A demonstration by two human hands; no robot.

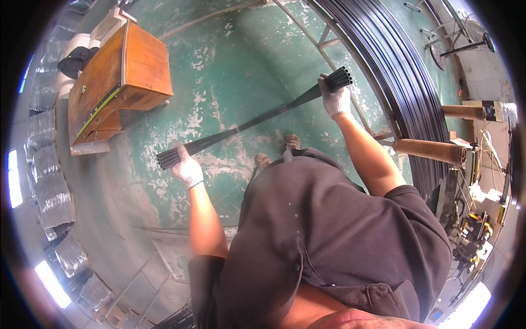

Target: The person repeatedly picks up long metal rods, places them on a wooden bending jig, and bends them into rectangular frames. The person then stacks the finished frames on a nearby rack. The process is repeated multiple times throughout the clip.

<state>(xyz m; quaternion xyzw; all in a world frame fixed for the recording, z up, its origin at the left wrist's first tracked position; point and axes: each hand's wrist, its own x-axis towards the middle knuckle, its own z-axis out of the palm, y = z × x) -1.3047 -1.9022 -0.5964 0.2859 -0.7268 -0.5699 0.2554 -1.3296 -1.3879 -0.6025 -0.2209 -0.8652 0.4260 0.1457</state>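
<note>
A bundle of thin dark tubes (257, 119) stretches between my two hands, held off the floor and slanting up toward the right. My left hand (187, 167), in a white glove, is closed round the bundle close to its left end. Near the other end my gloved right hand (335, 100) grips the same bundle, its tube openings showing just past the fingers. The tubes draw together in the middle, where a narrow band seems to wrap them. How far the fingers reach underneath is hidden.
To my right, many long dark tubes (383, 60) lie on a metal rack with brown padded bars (430, 151). A wooden desk (145, 60) stands at the left. Wrapped bundles (52, 186) line the left side. Machinery (475, 236) sits at the lower right. The green floor (219, 66) is worn.
</note>
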